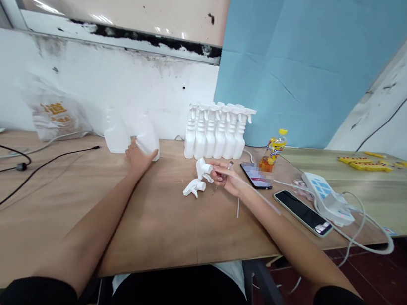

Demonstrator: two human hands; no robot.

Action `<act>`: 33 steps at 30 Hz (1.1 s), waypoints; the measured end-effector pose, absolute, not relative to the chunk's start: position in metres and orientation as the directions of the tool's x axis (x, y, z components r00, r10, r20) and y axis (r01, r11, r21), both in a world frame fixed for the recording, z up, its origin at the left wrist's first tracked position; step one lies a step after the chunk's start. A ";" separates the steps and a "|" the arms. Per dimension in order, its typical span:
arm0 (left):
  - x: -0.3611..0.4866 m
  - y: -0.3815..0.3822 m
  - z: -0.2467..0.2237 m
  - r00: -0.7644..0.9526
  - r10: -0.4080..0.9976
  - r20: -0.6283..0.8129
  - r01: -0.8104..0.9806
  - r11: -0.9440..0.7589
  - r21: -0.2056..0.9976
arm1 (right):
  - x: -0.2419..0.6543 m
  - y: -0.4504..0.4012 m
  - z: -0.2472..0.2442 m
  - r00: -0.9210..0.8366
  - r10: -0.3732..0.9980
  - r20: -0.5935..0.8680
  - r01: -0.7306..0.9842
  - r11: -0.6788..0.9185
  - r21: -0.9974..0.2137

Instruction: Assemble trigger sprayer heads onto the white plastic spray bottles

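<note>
My left hand (138, 158) is closed around the lower part of a white plastic bottle (147, 132) with no sprayer on it, at the back of the table. Beside it to the left stands a second white bottle (116, 133), also without a sprayer. In my right hand (228, 178) is a white trigger sprayer (204, 167), its thin clear tube trailing back over the wrist. Just below it another trigger sprayer (195, 187) lies on the wood, its tube passing under my hand. Several white spray bottles (215, 134) with sprayers fitted stand in a row against the wall.
On the right are a drink bottle (274, 149) with a yellow cap, a lit phone (256, 176), a dark phone (302, 213) and a white power strip (327, 199) with cables. A plastic bag (56, 113) and black cables (44, 165) lie at the left.
</note>
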State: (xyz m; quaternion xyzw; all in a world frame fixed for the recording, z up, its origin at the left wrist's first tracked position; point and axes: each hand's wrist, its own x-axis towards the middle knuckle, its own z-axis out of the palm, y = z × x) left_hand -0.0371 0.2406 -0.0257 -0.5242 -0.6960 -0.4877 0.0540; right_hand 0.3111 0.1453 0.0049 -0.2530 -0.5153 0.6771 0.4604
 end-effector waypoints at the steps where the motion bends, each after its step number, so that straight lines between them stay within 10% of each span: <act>1: -0.036 0.245 -0.026 -0.453 0.667 0.592 0.791 -0.005 0.612 | 0.312 0.146 0.006 -0.439 0.887 0.141 -0.367 -0.034 -0.929; 33: -0.060 0.281 -0.028 -0.524 0.598 0.607 0.786 0.066 0.614 | 0.332 0.172 0.003 -0.347 0.937 0.031 -0.654 -0.218 -0.724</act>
